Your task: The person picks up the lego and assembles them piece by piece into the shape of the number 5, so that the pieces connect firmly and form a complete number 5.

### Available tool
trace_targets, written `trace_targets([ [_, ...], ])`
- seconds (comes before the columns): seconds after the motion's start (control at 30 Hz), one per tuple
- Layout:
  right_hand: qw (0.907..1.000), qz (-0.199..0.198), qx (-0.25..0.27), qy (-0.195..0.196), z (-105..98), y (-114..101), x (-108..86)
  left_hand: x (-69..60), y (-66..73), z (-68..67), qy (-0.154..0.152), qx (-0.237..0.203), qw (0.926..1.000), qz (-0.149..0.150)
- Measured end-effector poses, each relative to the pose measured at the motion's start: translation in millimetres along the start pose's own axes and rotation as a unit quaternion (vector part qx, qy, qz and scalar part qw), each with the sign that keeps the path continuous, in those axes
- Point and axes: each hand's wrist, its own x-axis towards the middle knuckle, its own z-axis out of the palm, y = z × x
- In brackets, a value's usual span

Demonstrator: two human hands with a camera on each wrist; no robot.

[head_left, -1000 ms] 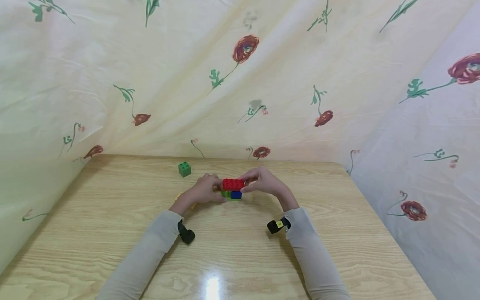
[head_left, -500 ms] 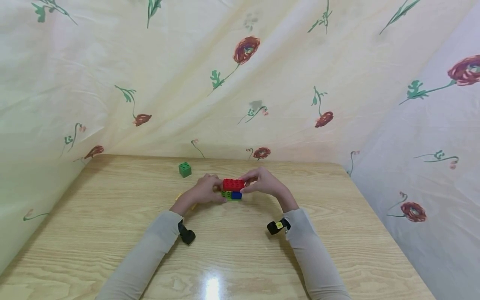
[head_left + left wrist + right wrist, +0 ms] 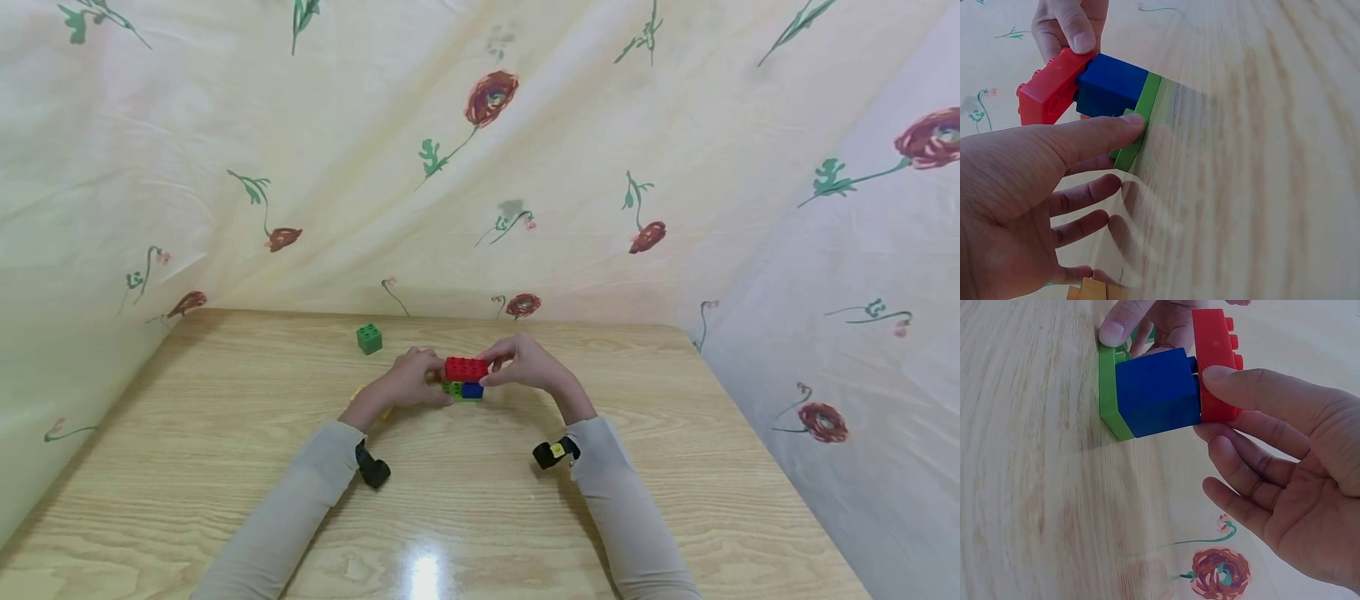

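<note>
A flat light green brick [image 3: 1149, 94] lies on the table with a blue brick [image 3: 1157, 394] standing on one end of it. My left hand [image 3: 412, 379] pinches the green brick's other end, thumb on its near side. Over the blue brick is a long red brick [image 3: 466, 369], which my right hand [image 3: 528, 364] pinches at its right end between thumb and fingers. In the right wrist view a narrow gap shows between the red brick and the blue one, partly over the studs. The red brick's left part overhangs the green brick.
A dark green block [image 3: 369, 338] stands near the table's back edge, left of the hands. Yellow-orange pieces [image 3: 1092, 290] lie beside my left hand, partly hidden by the wrist in the head view. A flowered cloth [image 3: 420, 250] hangs behind the table.
</note>
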Motion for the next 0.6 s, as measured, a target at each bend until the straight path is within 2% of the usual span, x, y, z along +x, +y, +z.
trace_targets([
  [0.43,0.9987,-0.023,-0.045,0.002,1,-8,1.5,-1.6,1.8,-1.0,0.003,-0.004,1.0,-0.004],
  [0.6,0.9981,-0.02,-0.059,0.001,2,-11,1.4,-0.7,0.6,-0.1,0.001,-0.002,1.0,-0.005],
])
